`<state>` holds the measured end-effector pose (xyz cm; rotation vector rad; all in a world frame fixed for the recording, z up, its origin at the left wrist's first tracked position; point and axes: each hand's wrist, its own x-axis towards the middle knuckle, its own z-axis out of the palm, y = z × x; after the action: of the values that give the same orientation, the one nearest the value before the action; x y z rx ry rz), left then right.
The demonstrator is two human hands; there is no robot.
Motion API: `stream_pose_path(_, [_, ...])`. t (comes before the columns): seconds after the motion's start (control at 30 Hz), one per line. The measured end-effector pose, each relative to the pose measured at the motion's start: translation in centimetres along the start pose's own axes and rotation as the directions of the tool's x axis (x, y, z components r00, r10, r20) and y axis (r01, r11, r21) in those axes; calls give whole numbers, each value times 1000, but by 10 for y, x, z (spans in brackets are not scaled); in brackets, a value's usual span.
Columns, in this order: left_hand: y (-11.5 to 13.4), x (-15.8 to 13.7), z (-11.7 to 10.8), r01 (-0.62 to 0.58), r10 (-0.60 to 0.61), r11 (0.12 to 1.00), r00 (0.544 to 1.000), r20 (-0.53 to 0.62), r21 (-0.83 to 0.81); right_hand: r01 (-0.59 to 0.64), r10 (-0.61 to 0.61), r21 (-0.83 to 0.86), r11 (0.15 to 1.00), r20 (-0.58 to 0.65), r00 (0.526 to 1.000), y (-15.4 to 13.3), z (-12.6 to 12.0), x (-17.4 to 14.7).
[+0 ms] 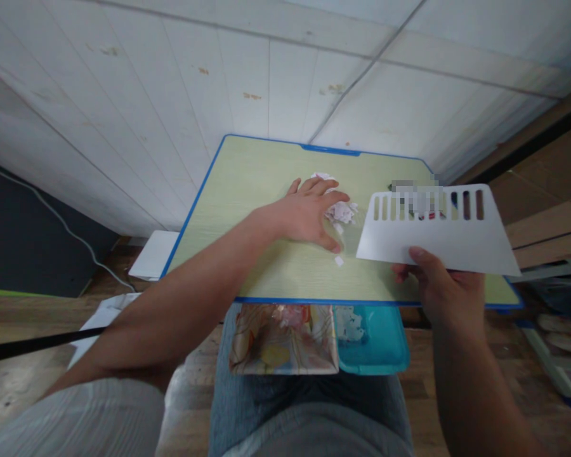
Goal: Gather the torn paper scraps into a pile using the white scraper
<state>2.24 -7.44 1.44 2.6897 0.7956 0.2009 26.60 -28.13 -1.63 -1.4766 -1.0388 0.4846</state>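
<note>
One spread left hand [307,212] on pale scraps [342,213], one right hand [450,292] gripping a slotted sheet [433,244]

The left fingers are fanned wide with the thumb splayed out, holding nothing visibly between them; the palm faces down, probably so the spread covers more of the heap at centre frame. A single loose scrap [339,261] lies just below the thumb tip.

Right of centre, the other hand pinches the white sheet by its near edge, thumb on top and fingers underneath, a hold that leaves the row of slots clear along the far edge. What shows through those slots is partly pixelated, so I cannot tell what it is.

Both hands work over a pale green table [247,266] with blue edging, its far side near the white wall [238,70] across the top of the frame. At lower centre, a patterned box [285,362] holding crinkled wrapping [290,315] sits beside a teal tray [385,343] with white bits [349,324]; both seem to rest on the lap, close below the table's near edge, perhaps for easy reach.
</note>
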Motion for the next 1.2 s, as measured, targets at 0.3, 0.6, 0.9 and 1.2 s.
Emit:
stream_pose_path(0.3, [6, 1, 5, 6, -7, 1000, 1000, 15, 13, 36, -23, -131, 991, 99, 995, -13, 11, -3])
stream_pose_path(0.6, [0, 1, 4, 20, -20, 1000, 1000, 5, 7, -12, 14, -66, 998, 23, 1000, -8, 2, 0])
stream_pose_path(0.9, [1, 2, 3, 30, -30, 999, 999, 12, 22, 6, 10, -153, 988, 103, 995, -9, 11, -1])
stream_pose_path(1.2, [-7, 4, 4, 57, -57, 998, 997, -60, 5, -24, 25, -34, 999, 34, 999, 11, -15, 3])
